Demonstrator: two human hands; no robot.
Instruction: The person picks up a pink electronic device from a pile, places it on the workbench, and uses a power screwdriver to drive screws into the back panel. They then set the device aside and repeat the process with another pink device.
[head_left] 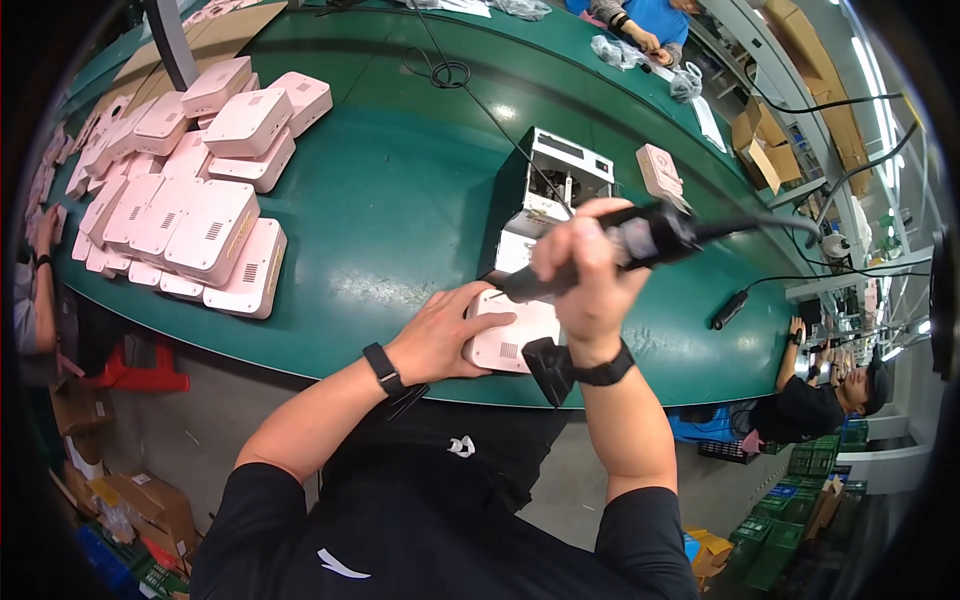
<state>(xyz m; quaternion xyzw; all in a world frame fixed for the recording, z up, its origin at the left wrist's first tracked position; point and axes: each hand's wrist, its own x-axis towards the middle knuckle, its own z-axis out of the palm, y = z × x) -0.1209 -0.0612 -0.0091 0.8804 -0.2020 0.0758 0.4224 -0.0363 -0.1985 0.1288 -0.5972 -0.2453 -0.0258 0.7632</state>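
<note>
A small white plastic case [512,350] with rounded corners and a vent grid lies on the green table near its front edge. My left hand [440,332] grips its left side, thumb across the top. Wrapped in my right hand [598,290] is a black electric screwdriver [655,236], slightly blurred, its bit end pointing down at the upper left of the case. Just beyond stands a black and silver screw feeder [572,155], partly hidden by my right hand. Another white case [660,172] lies right of the feeder.
Many white cases [212,225] are piled at the left of the green table [380,230]. A second black screwdriver [731,310] lies at the right on its cord. A cable hangs from above near the feeder. Co-workers sit across, at far left and at right [815,405].
</note>
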